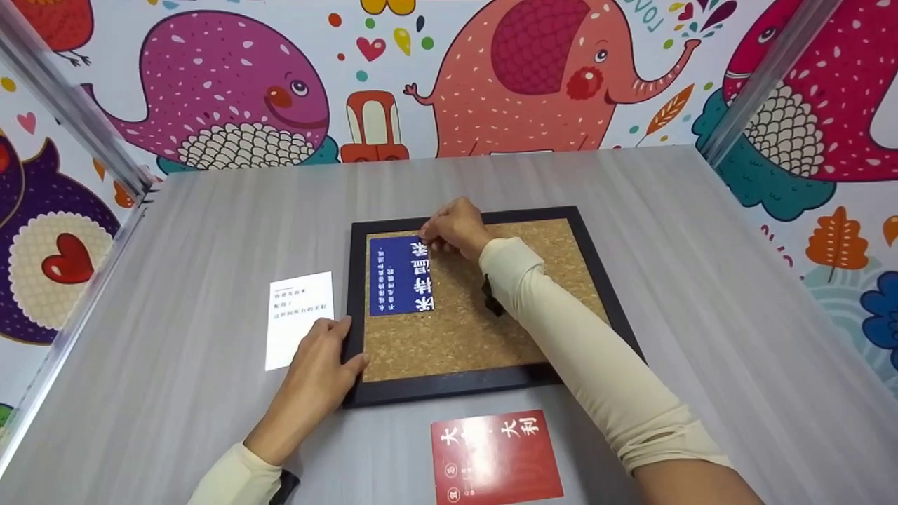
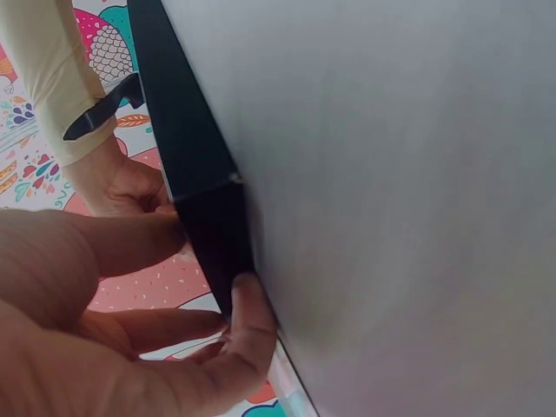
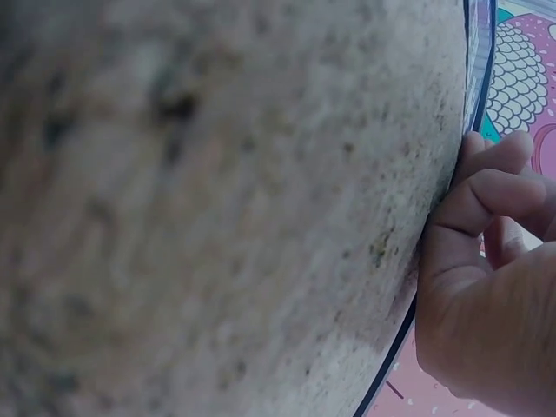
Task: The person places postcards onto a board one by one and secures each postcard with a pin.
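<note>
A black-framed cork board (image 1: 484, 337) lies on the table, with a blue card (image 1: 396, 277) bearing white characters on its upper left part. My right hand (image 1: 456, 228) is at the card's top right corner, with thumb and forefinger pinched together there; anything small between the fingertips is hidden. In the right wrist view the curled right hand (image 3: 486, 261) rests against the speckled cork (image 3: 261, 217). My left hand (image 1: 319, 365) grips the board's frame near its lower left corner. The left wrist view shows the left hand's fingers (image 2: 252, 334) round the black frame (image 2: 195, 139).
Left of the board lies a white card (image 1: 298, 322) with printed lines, partly beside the left hand. A red card (image 1: 494, 459) with white characters lies in front of the board. Printed wall panels (image 1: 379, 42) and metal posts (image 1: 765, 84) border the grey table (image 1: 210, 231).
</note>
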`<state>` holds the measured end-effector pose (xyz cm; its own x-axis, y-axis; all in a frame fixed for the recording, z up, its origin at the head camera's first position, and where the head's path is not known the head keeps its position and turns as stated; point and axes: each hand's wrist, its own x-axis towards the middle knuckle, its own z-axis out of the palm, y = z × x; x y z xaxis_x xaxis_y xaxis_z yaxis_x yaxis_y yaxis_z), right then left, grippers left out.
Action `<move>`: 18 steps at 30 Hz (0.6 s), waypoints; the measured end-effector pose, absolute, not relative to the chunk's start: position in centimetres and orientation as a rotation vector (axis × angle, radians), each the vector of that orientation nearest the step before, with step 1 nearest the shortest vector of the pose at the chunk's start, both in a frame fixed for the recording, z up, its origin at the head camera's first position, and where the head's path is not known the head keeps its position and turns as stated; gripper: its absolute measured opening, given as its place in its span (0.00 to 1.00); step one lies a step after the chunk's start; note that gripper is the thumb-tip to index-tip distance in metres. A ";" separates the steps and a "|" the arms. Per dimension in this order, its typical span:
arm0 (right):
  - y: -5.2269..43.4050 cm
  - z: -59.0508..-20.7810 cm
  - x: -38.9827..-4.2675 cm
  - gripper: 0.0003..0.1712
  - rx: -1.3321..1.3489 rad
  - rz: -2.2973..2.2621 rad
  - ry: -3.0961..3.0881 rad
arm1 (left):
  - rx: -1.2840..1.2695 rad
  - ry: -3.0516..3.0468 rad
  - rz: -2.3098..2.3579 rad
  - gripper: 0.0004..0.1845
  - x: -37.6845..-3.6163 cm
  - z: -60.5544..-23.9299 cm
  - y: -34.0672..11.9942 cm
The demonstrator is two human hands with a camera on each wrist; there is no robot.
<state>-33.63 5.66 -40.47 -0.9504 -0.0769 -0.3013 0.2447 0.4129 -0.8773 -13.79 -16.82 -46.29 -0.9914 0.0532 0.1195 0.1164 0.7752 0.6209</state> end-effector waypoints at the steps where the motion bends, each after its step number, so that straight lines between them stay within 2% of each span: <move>1: 5.7 -40.5 -33.7 0.06 0.150 -1.555 2.374 | -0.142 -2.874 -1.024 0.36 -13.8 -46.3 -16.8; 4: 5.6 -40.6 -33.7 0.06 0.168 -1.568 2.364 | -0.160 -2.861 -0.997 0.36 -14.0 -46.9 -17.0; 11: 5.5 -40.5 -33.6 0.06 0.166 -1.554 2.392 | -0.119 -2.933 -1.031 0.35 -12.7 -43.0 -16.0; 18: 5.2 -40.6 -33.7 0.07 0.131 -1.463 2.473 | -0.109 -2.962 -1.011 0.34 -12.5 -42.1 -15.6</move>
